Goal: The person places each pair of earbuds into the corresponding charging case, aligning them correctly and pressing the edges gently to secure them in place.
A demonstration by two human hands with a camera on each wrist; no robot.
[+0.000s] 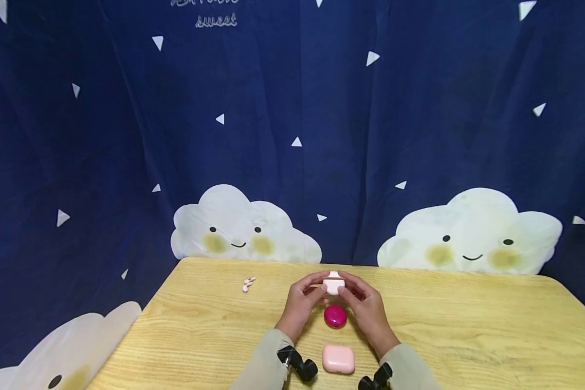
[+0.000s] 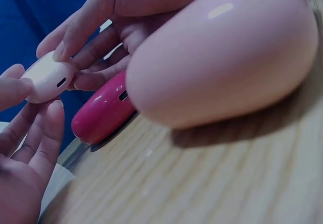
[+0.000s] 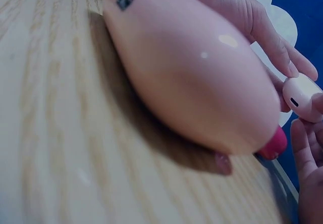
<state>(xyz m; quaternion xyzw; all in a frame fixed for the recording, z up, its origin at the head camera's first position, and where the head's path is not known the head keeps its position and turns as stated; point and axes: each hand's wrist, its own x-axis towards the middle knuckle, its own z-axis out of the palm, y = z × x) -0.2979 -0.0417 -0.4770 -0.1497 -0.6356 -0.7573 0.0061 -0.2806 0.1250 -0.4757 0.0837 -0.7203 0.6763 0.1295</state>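
Note:
Both hands hold a small white-pink earbud case [image 1: 333, 286] near the far edge of the table. My left hand [image 1: 296, 306] grips its left side, and my right hand [image 1: 370, 311] its right side, thumbs on the near face. A dark line runs between its upper and lower parts; whether the lid is raised, I cannot tell. In the left wrist view the case [image 2: 50, 77] shows a dark port slot. Just nearer than the hands lies a round magenta case [image 1: 335, 316]. A larger glossy pink case [image 1: 338, 358] rests between the forearms, big in both wrist views.
Two small pale earbuds [image 1: 246, 285] lie on the wooden table [image 1: 205, 336], left of the hands. Behind the table hangs a dark blue curtain [image 1: 273, 108] with clouds and white triangles. A black wrist camera [image 1: 298, 364] sits at the left sleeve.

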